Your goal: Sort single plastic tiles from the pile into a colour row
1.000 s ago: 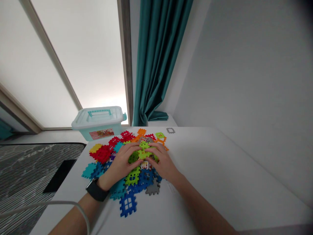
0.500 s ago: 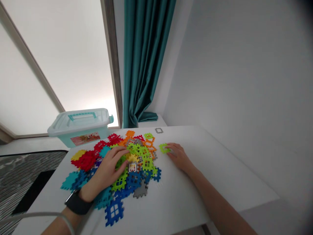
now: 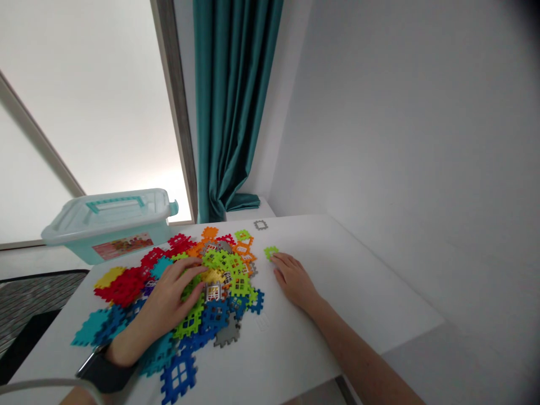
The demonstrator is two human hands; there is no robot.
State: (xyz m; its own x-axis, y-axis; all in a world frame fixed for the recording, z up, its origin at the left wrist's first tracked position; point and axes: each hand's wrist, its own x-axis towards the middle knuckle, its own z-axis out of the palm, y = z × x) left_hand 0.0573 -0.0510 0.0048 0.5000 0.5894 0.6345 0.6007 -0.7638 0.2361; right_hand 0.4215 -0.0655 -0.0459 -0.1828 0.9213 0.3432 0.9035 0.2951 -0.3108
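My left hand, with a dark watch on its wrist, rests over the left middle of a heap of plastic interlocking tiles. Its fingers are bent and the thumb is apart, above lime-green tiles; nothing shows held in it. Right of the heap, my right hand lies low over the table, fingers stretched out and thumb apart. Its fingertips touch or overlap the near edge of a single lime-green tile. Beneath the left hand, part of the heap is hidden.
Behind the heap at left stands a lidded turquoise box. A grey frame tile lies alone near the far edge of the white table. Blue window tiles lie at the heap's near side. A teal curtain hangs behind.
The view has swung slightly right, so everything sits further left. My right fingers have slid nearer to me along the lone lime-green tile and lie flatter. My left hand stays over the heap.
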